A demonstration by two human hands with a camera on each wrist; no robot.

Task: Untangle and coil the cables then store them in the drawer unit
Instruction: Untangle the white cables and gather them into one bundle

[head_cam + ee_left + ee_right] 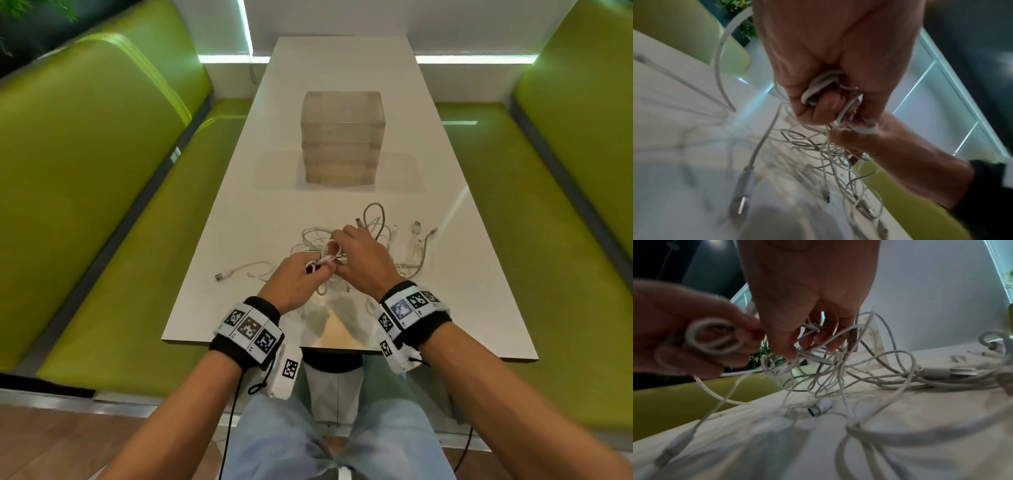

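A tangle of white cables [380,236] lies on the white table [239,212] near its front edge. My left hand [301,274] grips small loops of one white cable [822,84] just above the tangle. My right hand [359,257] is close beside it, fingers curled round thin strands of the same bundle [818,340]. In the right wrist view the coiled loops [711,337] show in the left hand's fingers. The clear drawer unit [340,137] stands closed at mid-table, beyond the cables.
A loose USB plug [222,275] lies left of the hands, other plugs [417,226] to the right. Green benches [102,205] flank the table on both sides. The table's front edge [308,346] is just under my wrists.
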